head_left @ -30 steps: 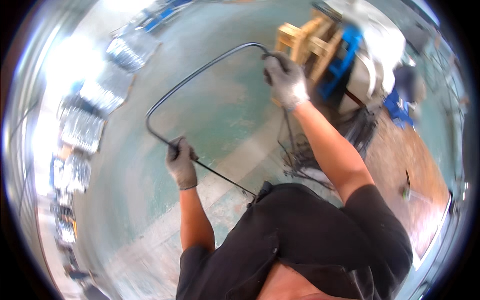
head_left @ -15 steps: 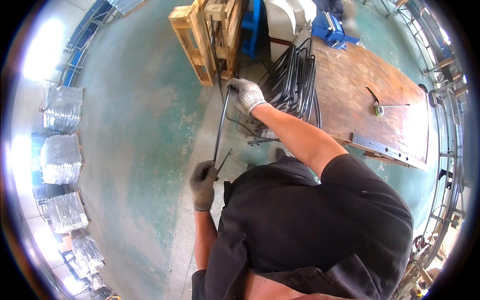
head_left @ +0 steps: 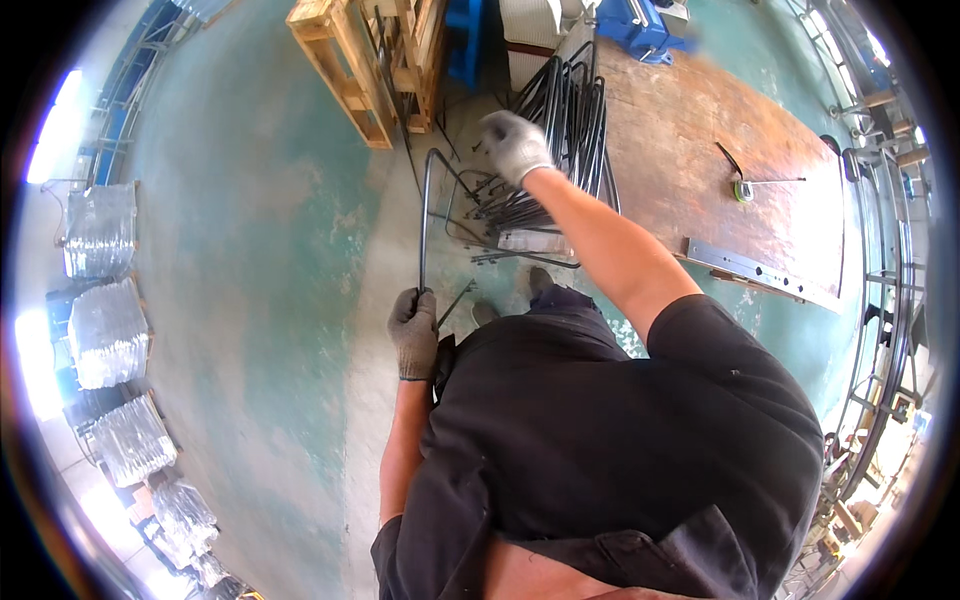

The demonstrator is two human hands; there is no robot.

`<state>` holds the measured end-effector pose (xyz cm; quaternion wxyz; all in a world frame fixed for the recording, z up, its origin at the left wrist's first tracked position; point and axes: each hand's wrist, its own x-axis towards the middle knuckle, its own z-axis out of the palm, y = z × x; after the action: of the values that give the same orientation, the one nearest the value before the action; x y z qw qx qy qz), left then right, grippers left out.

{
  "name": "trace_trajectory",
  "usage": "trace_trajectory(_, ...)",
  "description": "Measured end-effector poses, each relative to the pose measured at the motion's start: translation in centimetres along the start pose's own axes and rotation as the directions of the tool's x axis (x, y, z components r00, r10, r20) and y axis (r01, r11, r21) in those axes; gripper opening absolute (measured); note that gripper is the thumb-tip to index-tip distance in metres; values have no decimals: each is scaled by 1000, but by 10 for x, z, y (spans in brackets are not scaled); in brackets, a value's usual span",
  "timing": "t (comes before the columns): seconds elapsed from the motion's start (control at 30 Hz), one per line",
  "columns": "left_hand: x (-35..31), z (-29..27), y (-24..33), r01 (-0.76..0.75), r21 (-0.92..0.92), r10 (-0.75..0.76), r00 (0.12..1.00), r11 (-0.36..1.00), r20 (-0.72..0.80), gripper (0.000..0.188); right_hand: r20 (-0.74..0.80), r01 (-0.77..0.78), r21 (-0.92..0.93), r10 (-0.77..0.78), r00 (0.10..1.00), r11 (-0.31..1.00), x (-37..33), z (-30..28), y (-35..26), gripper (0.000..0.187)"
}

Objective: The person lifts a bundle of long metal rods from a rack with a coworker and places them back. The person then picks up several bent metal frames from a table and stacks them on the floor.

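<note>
My left hand (head_left: 412,333), in a grey knit work glove, is closed round a bent black metal rod (head_left: 426,225). The rod stands up from the fist and hooks over to the right at its far end; its other end sticks out beside the hand near my waist. Away from that rod, my right hand (head_left: 516,148), in a lighter glove, reaches to the left edge of a pile of similar bent black rods (head_left: 570,130). Motion blurs its fingers, so their grip is unclear.
Right of the pile stands a brown worktable (head_left: 710,150) with a blue vise (head_left: 638,30), a tape measure (head_left: 742,190) and a drilled metal bar (head_left: 745,268) along its edge. Wooden pallets (head_left: 345,85) stand upright at the back. Wrapped stacks (head_left: 108,330) line the far left.
My right hand has let go of the rod's far end and moved right and away, toward the pile. My left hand keeps its hold. The whole view has shifted slightly.
</note>
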<state>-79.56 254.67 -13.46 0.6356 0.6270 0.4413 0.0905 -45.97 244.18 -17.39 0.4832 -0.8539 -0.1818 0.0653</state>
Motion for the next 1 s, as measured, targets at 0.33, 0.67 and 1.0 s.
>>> trace_trajectory(0.33, -9, -2, 1, 46, -158, -68, 988, 986, -136, 17, 285, 192, -719, 31, 958, 668, 51, -46, 74, 33)
trace_trajectory(0.67, -15, -1, 7, 18, -72, -35, 967, 997, -251, 16, 731, 698, -672, 376, 569, 249, 101, -19, 80, 43)
trace_trajectory(1.0, -17, -3, 10, 27, -230, -99, 945, 973, -310, 19, 635, 527, -738, 170, 754, 421, 64, -12, 63, 41)
